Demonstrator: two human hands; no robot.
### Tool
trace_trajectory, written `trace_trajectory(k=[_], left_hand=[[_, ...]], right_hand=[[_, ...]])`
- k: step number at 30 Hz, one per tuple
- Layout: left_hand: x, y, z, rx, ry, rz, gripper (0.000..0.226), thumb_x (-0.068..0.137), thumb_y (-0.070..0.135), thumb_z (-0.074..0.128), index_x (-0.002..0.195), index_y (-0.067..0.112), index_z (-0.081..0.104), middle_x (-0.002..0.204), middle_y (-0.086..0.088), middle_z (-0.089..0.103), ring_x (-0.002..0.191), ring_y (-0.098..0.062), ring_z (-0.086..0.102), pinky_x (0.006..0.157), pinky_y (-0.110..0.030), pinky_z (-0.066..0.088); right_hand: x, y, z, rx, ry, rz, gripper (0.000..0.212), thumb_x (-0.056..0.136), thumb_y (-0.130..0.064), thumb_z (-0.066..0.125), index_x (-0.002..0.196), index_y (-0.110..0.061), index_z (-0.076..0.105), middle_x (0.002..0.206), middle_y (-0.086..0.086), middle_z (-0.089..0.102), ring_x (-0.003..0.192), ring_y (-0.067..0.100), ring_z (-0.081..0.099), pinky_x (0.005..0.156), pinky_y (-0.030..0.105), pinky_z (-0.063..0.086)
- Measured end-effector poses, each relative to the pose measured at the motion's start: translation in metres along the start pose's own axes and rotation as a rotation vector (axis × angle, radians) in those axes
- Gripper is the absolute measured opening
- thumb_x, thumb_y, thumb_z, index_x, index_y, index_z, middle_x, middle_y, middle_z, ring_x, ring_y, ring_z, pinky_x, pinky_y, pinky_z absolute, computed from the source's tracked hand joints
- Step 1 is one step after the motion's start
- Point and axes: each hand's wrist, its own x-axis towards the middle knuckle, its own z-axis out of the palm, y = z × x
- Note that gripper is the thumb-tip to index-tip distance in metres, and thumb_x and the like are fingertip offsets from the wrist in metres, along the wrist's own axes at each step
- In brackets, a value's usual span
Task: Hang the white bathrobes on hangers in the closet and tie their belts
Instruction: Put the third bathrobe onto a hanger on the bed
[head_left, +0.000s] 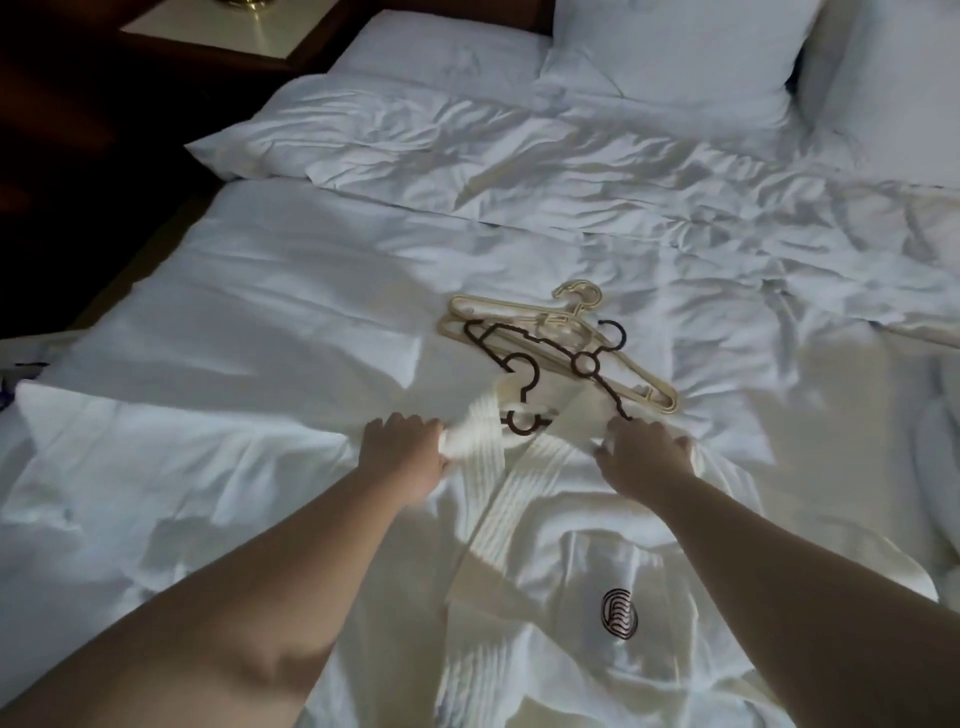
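The room is dim and a bit blurry, so small things are hard to see. A white robe (545, 545) lies flat on the bed (270, 291), and its bottom part is cut off at the low edge. Its collar points up the bed, toward the hangers. A dark round logo (619, 613) sits on its chest.

The left hand (402, 449) grips the left side of the collar; its fingers curl into the cloth and are mostly hidden. The right hand (647, 457) rests on the right side of the collar. Its fingertips are tucked in the cloth, so I cannot tell if they pinch it or just press.

I count two dark hangers. One dark hanger (524, 410) is partly inside the neck of the robe, with only its hook and a bit of its arm showing. The other dark hanger (582, 361) lies across the cream hangers (519, 322). The cream ones are stacked, maybe two, but I cannot count them for sure.

Three pillows (670, 47) sit at the head of the bed. A nightstand (208, 31) is cut off at the top left. More white cloth (935, 441) is bunched at the right edge; I cannot tell what it is.
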Motion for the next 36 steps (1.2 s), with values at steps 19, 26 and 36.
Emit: trace_trajectory(k=[19,26,36], left_hand=[[-0.138,-0.03,-0.17,-0.387,0.814,0.249,0.043,0.102,0.031,0.043,0.124,0.005,0.07,0.093,-0.007,0.069,0.083,-0.032,0.061,0.071,-0.041,0.054],[-0.24,-0.041,-0.271,-0.376,0.937,0.27,0.036,0.1,0.029,0.048,0.121,0.01,0.071,0.093,-0.006,0.066,0.087,-0.026,0.056,0.079,-0.042,0.05],[-0.425,-0.079,-0.379,-0.517,1.1,0.082,0.027,0.101,0.029,0.054,0.114,0.02,0.075,0.096,0.003,0.072,0.087,-0.013,0.059,0.076,-0.025,0.039]], right_hand=[[-0.152,0.009,-0.139,0.791,0.376,-0.318,0.05,0.081,-0.066,0.065,0.124,-0.04,0.062,0.108,-0.02,0.056,0.104,0.005,0.059,0.087,0.026,0.045],[-0.254,0.001,-0.3,0.75,0.261,-0.552,0.02,0.092,-0.061,0.062,0.111,-0.056,0.065,0.086,-0.005,0.07,0.073,0.007,0.064,0.069,0.024,0.05],[-0.384,0.023,-0.372,0.725,-0.071,-0.67,0.028,0.086,-0.023,0.074,0.114,-0.026,0.073,0.111,-0.002,0.076,0.107,0.02,0.07,0.103,0.044,0.052]])
